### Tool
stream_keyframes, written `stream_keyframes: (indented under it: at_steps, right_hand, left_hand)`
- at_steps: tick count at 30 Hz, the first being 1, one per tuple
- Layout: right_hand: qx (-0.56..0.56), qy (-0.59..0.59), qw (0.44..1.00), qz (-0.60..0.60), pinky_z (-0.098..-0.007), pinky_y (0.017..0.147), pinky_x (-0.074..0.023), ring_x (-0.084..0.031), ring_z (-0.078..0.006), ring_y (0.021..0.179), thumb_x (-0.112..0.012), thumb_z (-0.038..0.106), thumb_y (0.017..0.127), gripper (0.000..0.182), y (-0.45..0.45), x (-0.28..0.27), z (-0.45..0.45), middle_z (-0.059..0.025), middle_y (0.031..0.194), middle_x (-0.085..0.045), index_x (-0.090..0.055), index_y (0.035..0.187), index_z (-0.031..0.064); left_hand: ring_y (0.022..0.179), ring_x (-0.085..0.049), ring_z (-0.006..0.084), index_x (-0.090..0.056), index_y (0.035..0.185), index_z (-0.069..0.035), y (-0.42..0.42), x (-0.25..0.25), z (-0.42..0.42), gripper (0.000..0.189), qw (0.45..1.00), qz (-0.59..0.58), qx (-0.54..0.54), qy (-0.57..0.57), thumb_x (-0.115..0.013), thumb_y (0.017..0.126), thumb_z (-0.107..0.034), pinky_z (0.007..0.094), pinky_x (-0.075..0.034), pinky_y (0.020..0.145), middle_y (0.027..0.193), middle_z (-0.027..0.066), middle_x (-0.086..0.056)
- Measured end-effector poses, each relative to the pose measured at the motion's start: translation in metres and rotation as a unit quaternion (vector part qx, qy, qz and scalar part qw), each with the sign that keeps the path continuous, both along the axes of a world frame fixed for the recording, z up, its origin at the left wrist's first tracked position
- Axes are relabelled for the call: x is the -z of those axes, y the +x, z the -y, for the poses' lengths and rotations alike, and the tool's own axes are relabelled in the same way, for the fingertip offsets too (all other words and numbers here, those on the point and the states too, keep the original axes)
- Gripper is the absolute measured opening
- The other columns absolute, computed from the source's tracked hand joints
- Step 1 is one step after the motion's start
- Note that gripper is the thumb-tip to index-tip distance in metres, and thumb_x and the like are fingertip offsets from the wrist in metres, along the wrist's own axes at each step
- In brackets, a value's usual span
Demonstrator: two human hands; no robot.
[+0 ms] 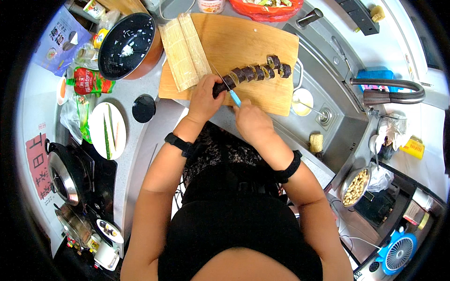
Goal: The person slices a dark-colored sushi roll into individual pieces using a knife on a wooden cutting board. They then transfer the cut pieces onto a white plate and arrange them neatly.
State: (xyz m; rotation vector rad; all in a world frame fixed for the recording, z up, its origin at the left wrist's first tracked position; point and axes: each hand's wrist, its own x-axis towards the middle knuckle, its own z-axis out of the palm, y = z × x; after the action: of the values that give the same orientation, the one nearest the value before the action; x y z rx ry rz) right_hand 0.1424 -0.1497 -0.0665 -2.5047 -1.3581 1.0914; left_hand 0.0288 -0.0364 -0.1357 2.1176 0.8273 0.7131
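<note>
A seaweed rice roll [224, 86] lies partly sliced on a wooden cutting board [242, 38]. My left hand [206, 96] grips the roll's uncut left end. In my right hand [253, 121] is a knife with a light-blue handle [235, 98], its thin blade across the roll close to my left fingers. Cut slices [258, 72] stand in a row to the right of the blade, and two pieces [273, 62] sit apart at the row's far end. Beside my left hand, a bamboo rolling mat [183, 52] rests on the board's left side, partly folded over.
Left of the board are a dark-lined pot [127, 49] with rice remnants, a black lid [143, 108] and a white plate [107, 130] of vegetable strips. A steel sink [313, 123] with a faucet [390, 87] lies to the right. Beyond the board sits a red bag-lined bowl [267, 13].
</note>
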Motion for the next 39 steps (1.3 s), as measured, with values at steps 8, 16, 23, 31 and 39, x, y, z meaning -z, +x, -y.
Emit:
stream_keyframes:
  at_steps: [8, 16, 23, 31, 39]
  right_hand:
    - [0.008, -0.045, 0.999, -0.009, -0.0506, 0.079, -0.0498, -0.064, -0.0431, 0.09, -0.041, 0.031, 0.098, 0.036, -0.002, -0.008, 0.003, -0.0278, 0.092, -0.066, -0.049, 0.103, -0.0035]
    - [0.008, -0.045, 0.999, -0.017, -0.0503, 0.078, -0.0503, -0.064, -0.0438, 0.087, -0.042, 0.03, 0.098, 0.035, -0.003, 0.001, 0.024, -0.0272, 0.089, -0.066, -0.048, 0.102, -0.0045]
    - [0.033, 0.033, 0.999, -0.01, -0.0537, 0.073, -0.0493, -0.062, -0.0472, 0.081, -0.047, 0.029, 0.096, 0.035, -0.003, 0.011, 0.01, -0.0308, 0.081, -0.063, -0.052, 0.093, -0.0055]
    - [0.01, -0.011, 1.0, -0.026, -0.0518, 0.078, -0.0495, -0.064, -0.0432, 0.088, -0.044, 0.03, 0.097, 0.035, -0.003, 0.013, 0.01, -0.0268, 0.089, -0.066, -0.05, 0.098, -0.0051]
    - [0.037, -0.043, 0.998, -0.033, -0.0497, 0.079, -0.0499, -0.064, -0.0429, 0.09, -0.044, 0.03, 0.097, 0.036, -0.002, 0.013, 0.03, -0.0272, 0.093, -0.065, -0.052, 0.098, -0.0045]
  left_hand:
    - [0.094, -0.056, 0.0369, -0.053, 0.099, -0.004, 0.001, 0.001, 0.001, 0.032, 1.0, 0.01, -0.011, 0.015, -0.067, 0.071, -0.002, 0.0403, -0.047, 0.081, 0.097, 0.0153, -0.057]
    - [0.095, -0.056, 0.0372, -0.053, 0.1, -0.004, -0.001, 0.004, 0.001, 0.033, 0.999, 0.014, -0.006, 0.028, -0.067, 0.07, -0.001, 0.0407, -0.047, 0.082, 0.099, 0.0154, -0.057]
    - [0.093, -0.058, 0.0362, -0.052, 0.098, -0.004, 0.001, 0.003, 0.001, 0.032, 0.999, 0.016, -0.001, 0.038, -0.068, 0.071, -0.001, 0.039, -0.048, 0.08, 0.096, 0.0153, -0.058]
    - [0.094, -0.057, 0.036, -0.053, 0.098, -0.003, 0.001, 0.003, 0.002, 0.03, 1.0, 0.007, -0.001, 0.031, -0.067, 0.072, -0.001, 0.0389, -0.048, 0.081, 0.098, 0.0151, -0.058]
    - [0.092, -0.058, 0.0349, -0.053, 0.097, -0.003, 0.0, 0.0, 0.002, 0.028, 1.0, 0.0, 0.009, 0.028, -0.068, 0.073, -0.002, 0.0383, -0.048, 0.08, 0.097, 0.0148, -0.058]
